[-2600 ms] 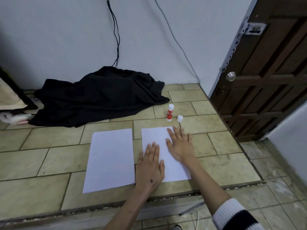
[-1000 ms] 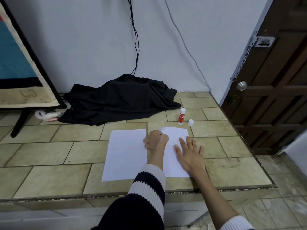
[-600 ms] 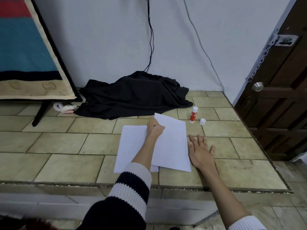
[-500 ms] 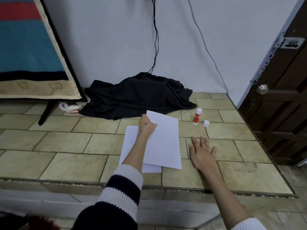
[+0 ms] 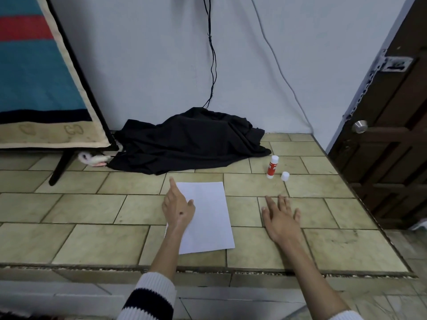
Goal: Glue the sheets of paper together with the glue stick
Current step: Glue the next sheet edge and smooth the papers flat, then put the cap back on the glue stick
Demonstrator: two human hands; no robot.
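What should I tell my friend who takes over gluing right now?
Left hand: open, index finger on the top left corner of the paper stack.
Right hand: open, flat on the floor tiles, holding nothing.
Glue stick stands uncapped beyond the paper, cap beside it.
Done: sheets stacked.
Left: smooth and press them; cap the glue.
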